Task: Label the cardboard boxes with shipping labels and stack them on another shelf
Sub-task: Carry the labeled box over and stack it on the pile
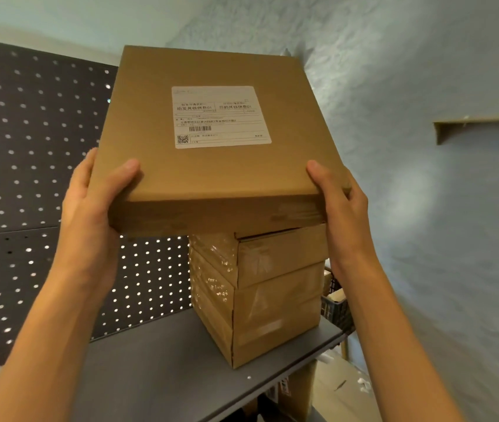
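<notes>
You have a flat cardboard box [211, 132] in both hands, held up over a stack of boxes [260, 293] on the grey shelf [151, 360]. Your left hand [96, 208] grips the box's near left corner, thumb lying on top and fingers hidden under it; your right hand [342, 205] grips the near right corner the same way, thumb on top, fingers wrapped round the side and underneath. The box tilts slightly, its far edge higher, and its near edge sits just above the top of the stack; whether it already touches the stack, you cannot tell from this view.

As for progress: this box carries its white shipping label [221, 117] on the top face, so the labelling step for it looks done. What is left for it, by the look of things, is to lower it squarely onto the stack and let go. Whether more unlabelled boxes wait elsewhere is not shown.

Counting what shows: one box in your hands, with one label on it. Below it the stack appears to hold three boxes, taped with clear tape along their sides; their top faces are covered, so their labels cannot be checked. That makes four boxes in view. Behind the shelf stands a dark pegboard [29, 147], a dark mesh basket [336, 303] sits just right of the stack, and a small wall shelf [479, 121] is off to the right
</notes>
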Demonstrator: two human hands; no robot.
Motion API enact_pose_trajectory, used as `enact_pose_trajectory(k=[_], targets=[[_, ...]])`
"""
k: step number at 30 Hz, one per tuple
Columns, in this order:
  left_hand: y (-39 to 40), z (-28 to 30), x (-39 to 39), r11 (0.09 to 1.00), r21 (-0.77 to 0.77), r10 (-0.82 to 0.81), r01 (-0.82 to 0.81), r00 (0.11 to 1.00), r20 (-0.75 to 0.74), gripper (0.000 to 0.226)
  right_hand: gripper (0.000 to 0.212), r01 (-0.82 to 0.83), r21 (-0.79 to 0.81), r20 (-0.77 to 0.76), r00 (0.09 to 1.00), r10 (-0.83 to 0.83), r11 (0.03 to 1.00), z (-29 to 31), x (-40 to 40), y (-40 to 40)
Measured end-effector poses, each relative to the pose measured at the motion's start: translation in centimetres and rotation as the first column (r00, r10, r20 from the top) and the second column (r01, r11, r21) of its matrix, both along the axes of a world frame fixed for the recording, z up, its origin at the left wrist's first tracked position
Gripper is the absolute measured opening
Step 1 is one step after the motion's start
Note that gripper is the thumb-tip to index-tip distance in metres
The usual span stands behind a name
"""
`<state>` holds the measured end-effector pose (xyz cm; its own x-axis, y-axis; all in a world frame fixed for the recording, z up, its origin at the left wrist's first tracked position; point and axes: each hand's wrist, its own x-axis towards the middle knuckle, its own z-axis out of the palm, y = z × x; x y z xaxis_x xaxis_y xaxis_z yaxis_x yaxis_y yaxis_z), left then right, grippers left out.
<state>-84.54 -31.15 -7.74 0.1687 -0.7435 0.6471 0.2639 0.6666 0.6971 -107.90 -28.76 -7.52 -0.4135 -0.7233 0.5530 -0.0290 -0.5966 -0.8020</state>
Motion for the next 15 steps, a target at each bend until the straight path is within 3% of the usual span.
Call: enact_pose_trajectory(k=[11, 15], targets=[[-1.6, 1.0, -8.3, 0.992, -0.027, 0.126, -0.125, 0.991, 0.035, 0.039, 0.045, -0.121, -0.043, 0.009, 0.993, 0.121, 0.992, 1.5, -8.4, -4.1], [-1.6, 1.9, -11.6, 0.981, -0.045, 0.189, -0.188, 0.981, 0.038, 0.036, 0.055, -0.174, -0.031, -0.009, 0.985, 0.174, 0.984, 2.4, -11.8, -5.7]])
